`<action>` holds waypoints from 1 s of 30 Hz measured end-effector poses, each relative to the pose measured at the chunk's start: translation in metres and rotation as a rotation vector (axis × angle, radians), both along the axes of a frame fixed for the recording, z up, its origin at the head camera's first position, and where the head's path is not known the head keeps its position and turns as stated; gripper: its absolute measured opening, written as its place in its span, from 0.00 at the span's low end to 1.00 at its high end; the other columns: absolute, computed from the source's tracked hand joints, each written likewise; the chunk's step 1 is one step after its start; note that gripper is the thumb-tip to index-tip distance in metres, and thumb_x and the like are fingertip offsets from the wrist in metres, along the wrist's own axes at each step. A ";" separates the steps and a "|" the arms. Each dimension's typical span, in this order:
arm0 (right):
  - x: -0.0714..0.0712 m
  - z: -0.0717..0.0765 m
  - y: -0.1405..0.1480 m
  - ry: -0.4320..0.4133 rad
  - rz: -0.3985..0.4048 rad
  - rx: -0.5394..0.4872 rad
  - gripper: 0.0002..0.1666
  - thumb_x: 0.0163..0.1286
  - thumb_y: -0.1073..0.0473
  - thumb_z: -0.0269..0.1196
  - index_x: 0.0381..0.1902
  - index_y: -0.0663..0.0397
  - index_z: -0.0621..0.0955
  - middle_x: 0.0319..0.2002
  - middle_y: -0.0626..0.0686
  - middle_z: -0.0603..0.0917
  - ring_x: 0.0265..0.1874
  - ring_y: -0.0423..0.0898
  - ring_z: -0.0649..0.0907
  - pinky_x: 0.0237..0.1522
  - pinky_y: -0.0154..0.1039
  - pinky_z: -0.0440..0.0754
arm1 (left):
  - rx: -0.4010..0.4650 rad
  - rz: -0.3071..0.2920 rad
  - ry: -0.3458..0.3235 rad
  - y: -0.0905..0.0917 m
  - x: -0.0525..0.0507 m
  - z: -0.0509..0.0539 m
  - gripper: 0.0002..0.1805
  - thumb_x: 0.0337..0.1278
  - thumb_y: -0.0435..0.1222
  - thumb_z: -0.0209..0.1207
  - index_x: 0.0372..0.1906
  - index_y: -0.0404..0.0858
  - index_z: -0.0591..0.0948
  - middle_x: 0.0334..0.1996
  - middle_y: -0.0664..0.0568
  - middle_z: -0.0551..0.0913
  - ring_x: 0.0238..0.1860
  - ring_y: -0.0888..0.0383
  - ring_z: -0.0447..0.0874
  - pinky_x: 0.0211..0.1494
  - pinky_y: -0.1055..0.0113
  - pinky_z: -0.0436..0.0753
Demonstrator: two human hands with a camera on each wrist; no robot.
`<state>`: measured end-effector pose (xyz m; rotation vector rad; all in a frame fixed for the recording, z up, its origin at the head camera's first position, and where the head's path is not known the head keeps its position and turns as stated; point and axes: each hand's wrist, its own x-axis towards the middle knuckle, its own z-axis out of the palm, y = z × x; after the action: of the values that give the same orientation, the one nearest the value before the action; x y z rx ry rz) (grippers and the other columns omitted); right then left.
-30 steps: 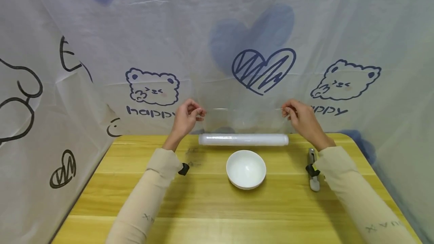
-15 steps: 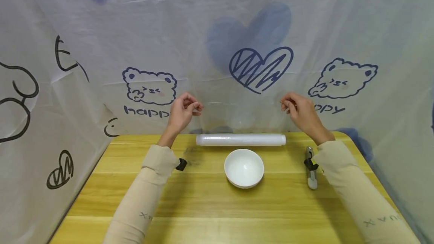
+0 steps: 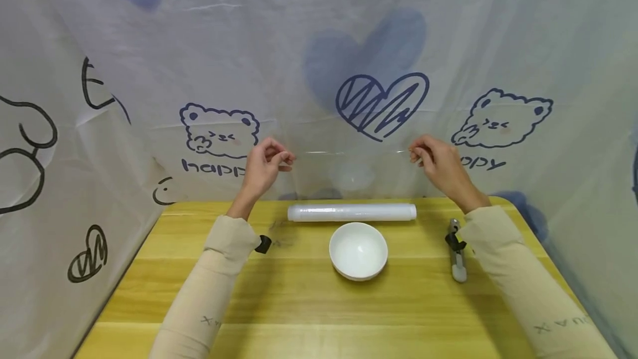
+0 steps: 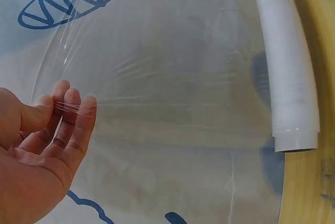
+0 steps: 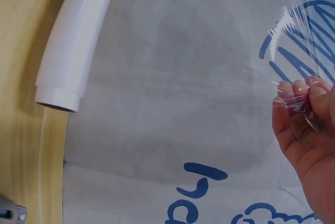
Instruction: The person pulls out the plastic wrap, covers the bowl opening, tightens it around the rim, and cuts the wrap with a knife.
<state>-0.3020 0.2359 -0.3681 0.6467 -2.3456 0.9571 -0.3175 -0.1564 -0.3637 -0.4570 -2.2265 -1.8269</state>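
Note:
A sheet of clear cling film (image 4: 157,77) is stretched between my two hands, above and beyond the far edge of the table. My left hand (image 3: 264,168) pinches one corner between thumb and fingers; the film gathers in creases there. At the other corner, my right hand (image 3: 441,165) pinches the film the same way, bunching it at the fingertips. The sheet runs down to a white cling film roll (image 3: 351,213) lying along the table's far edge. In front of the roll stands a white bowl (image 3: 358,251), upright, with nothing visible inside.
A grey-handled utility knife (image 3: 457,256) lies on the wooden table (image 3: 319,314) near my right forearm, partly covered by a black strap piece. Behind the table hangs a pale printed cloth (image 3: 299,71) with hearts and bears; another stretch of it hangs at the left.
Both hands keep their pinch on the film and stand slightly higher above the roll than a second ago. The view has shifted a little; roll, bowl and knife stay put.

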 end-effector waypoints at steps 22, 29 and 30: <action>0.011 0.008 -0.002 -0.014 -0.002 0.006 0.10 0.79 0.71 0.53 0.44 0.67 0.82 0.35 0.60 0.86 0.33 0.56 0.85 0.34 0.29 0.83 | -0.017 -0.041 0.021 -0.008 0.011 0.009 0.03 0.73 0.23 0.54 0.44 0.24 0.75 0.44 0.30 0.85 0.44 0.40 0.86 0.45 0.60 0.89; 0.033 0.009 0.002 0.031 0.006 0.024 0.09 0.79 0.71 0.54 0.44 0.63 0.82 0.35 0.57 0.86 0.33 0.53 0.85 0.34 0.23 0.78 | -0.059 -0.106 0.079 -0.010 0.029 0.013 0.01 0.73 0.23 0.54 0.42 0.26 0.76 0.43 0.33 0.85 0.45 0.38 0.86 0.46 0.59 0.89; 0.037 0.010 0.002 0.035 0.007 0.027 0.09 0.79 0.71 0.54 0.44 0.63 0.82 0.35 0.56 0.86 0.33 0.52 0.85 0.34 0.23 0.78 | -0.065 -0.112 0.089 -0.011 0.032 0.013 0.01 0.73 0.23 0.54 0.42 0.27 0.76 0.43 0.34 0.85 0.45 0.38 0.86 0.47 0.60 0.89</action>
<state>-0.2649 0.2382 -0.3585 0.6775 -2.3311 0.9117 -0.2850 -0.1672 -0.3511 -0.6751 -2.2464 -1.7540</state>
